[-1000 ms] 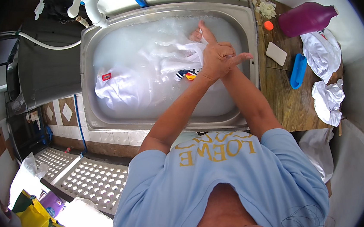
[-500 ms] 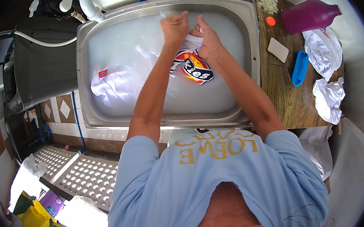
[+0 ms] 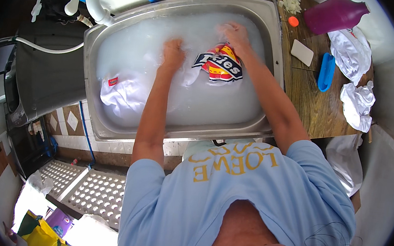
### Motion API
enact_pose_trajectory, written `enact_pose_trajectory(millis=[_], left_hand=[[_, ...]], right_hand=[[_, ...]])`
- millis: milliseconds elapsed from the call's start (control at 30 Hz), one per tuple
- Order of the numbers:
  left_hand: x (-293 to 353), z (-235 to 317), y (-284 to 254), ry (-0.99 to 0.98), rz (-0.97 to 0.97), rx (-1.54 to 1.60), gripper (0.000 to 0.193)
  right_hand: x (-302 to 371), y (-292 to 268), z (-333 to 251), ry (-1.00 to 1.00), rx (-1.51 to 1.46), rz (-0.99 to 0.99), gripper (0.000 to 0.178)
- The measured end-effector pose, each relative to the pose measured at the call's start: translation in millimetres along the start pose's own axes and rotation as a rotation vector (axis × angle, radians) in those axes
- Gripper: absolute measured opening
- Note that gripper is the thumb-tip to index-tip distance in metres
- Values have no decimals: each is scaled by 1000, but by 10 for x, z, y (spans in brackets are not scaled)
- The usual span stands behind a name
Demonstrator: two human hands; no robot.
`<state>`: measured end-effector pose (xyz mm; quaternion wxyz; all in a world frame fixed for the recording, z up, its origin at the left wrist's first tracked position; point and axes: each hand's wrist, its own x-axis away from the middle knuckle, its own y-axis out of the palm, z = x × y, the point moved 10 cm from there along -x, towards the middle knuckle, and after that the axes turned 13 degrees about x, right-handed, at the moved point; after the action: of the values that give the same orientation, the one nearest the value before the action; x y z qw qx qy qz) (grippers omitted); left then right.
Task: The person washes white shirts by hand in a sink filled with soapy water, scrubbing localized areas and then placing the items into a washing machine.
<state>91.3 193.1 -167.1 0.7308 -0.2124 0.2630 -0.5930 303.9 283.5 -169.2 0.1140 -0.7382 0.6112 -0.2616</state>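
White garment (image 3: 218, 71) with a bold red, yellow and navy print lies in the right half of the steel sink (image 3: 275, 41), as the head view shows, its print face up at the surface and the rest lost in cloudy water (image 3: 136, 38). The right hand (image 3: 235, 36) is at the upper edge of that print, its fingers bent and partly blurred; whether they pinch the fabric I cannot tell. The left hand (image 3: 172, 53) is dipped to its left, knuckles up, fingertips hidden in the water, so I cannot tell whether they are clenched or loose. Both arms reach well forward, probably because the print lies toward the far side. Near the sink's left wall floats white fabric (image 3: 124, 93) with a red label (image 3: 113, 81); whether it joins the printed piece is hidden. On the wooden counter (image 3: 311, 105) to the right, the pale soap bar (image 3: 302, 53) and blue oblong object (image 3: 326, 72) lie beside the sink, likely to be handy for the right hand yet out of the water. A purple bottle (image 3: 336, 16) lies on its side behind them, near a crumpled white cloth (image 3: 351, 52).
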Motion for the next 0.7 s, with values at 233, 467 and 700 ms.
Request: enact_pose_trajectory(millis=[233,467,700], left_hand=[[-200,1043,-176,-140,108,1563,29],[101,2129,227,337,179,388,36],[-332,1156,-166,208,418,371,34]], right_hand=[[190,518,-117,441,-1069,-348,29],[633,365,-575,-331,-656,-301,29],[655,857,-309,433,-1014,-314,28]])
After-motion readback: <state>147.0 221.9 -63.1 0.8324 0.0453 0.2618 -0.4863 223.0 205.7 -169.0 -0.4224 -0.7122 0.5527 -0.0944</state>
